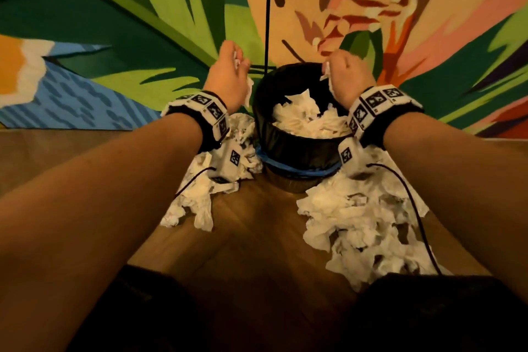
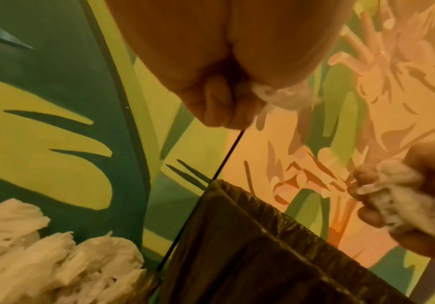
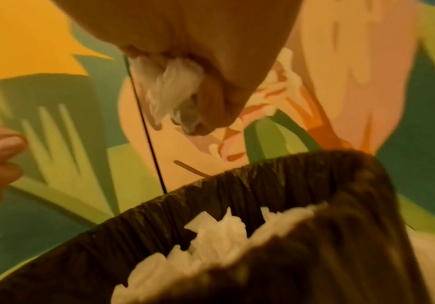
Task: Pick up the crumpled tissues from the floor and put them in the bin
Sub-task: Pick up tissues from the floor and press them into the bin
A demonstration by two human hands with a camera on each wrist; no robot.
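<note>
A round bin (image 1: 300,148) lined with a black bag stands on the wooden floor, with white tissues (image 1: 308,120) piled inside. My left hand (image 1: 228,71) is raised just left of the bin's rim, its fingers curled round a crumpled tissue (image 2: 278,98). My right hand (image 1: 343,71) hovers over the bin's right rim and grips another crumpled tissue (image 3: 169,90). Loose tissues lie in a heap left of the bin (image 1: 211,180) and in a larger heap to its right (image 1: 363,226).
A painted mural wall (image 1: 114,23) with green leaves rises right behind the bin. A thin black cable (image 1: 267,8) hangs down in front of it to the bin's far rim. Bare wooden floor (image 1: 257,223) lies between the two heaps. My dark-clad knees (image 1: 428,317) fill the bottom.
</note>
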